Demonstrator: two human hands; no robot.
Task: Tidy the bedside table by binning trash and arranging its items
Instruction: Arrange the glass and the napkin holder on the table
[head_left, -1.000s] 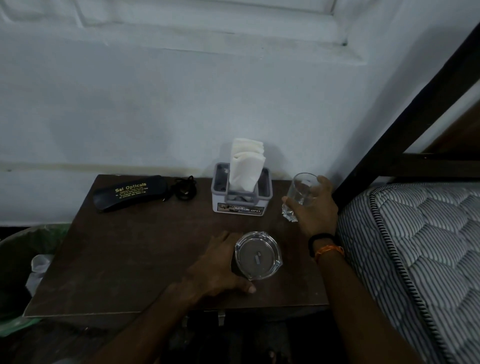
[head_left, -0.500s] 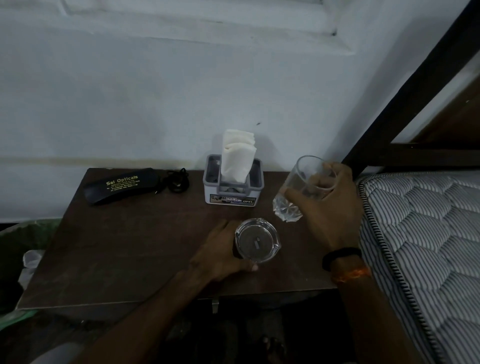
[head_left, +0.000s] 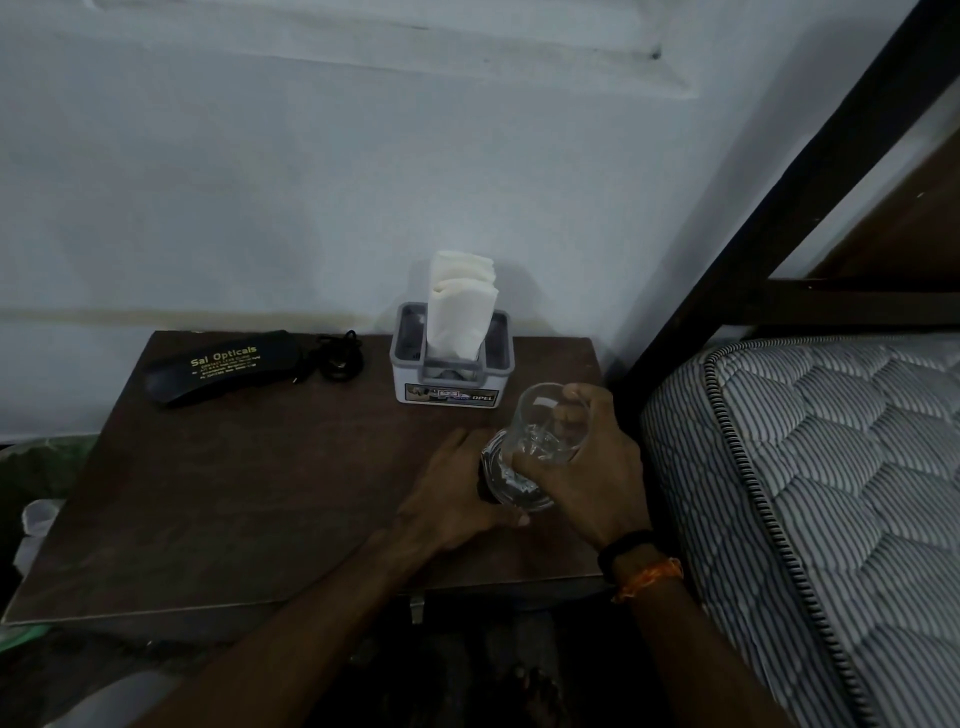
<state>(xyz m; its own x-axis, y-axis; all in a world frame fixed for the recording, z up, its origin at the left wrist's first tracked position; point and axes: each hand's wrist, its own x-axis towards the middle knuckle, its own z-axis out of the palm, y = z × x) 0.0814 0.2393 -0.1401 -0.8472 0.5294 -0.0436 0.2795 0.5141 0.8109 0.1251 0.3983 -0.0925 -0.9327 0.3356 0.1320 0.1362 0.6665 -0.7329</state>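
The right hand was wrapped around a clear drinking glass, fingers curled round its far side, holding it tilted over a round glass ashtray. The base of the glass met or nearly met the ashtray; the dim light made it hard to tell which. A dark band and an orange thread circled the right wrist. The left hand gripped the ashtray from its own side, thumb along the near rim and fingers curled behind, with the ashtray resting on the dark wooden counter near its front edge.

Just beyond both hands, at the back of the counter against the pale wall, stood a small grey napkin holder with white napkins sticking upright out of it. Farther off past the left hand, in the far corner of the counter, lay a black glasses case printed with gold lettering, and a coiled black cord lay touching its end. Well beyond the left hand, below the counter's edge, a bin with a green liner held some pale rubbish. Close beside the right hand lay a striped quilted mattress under a dark bed frame.
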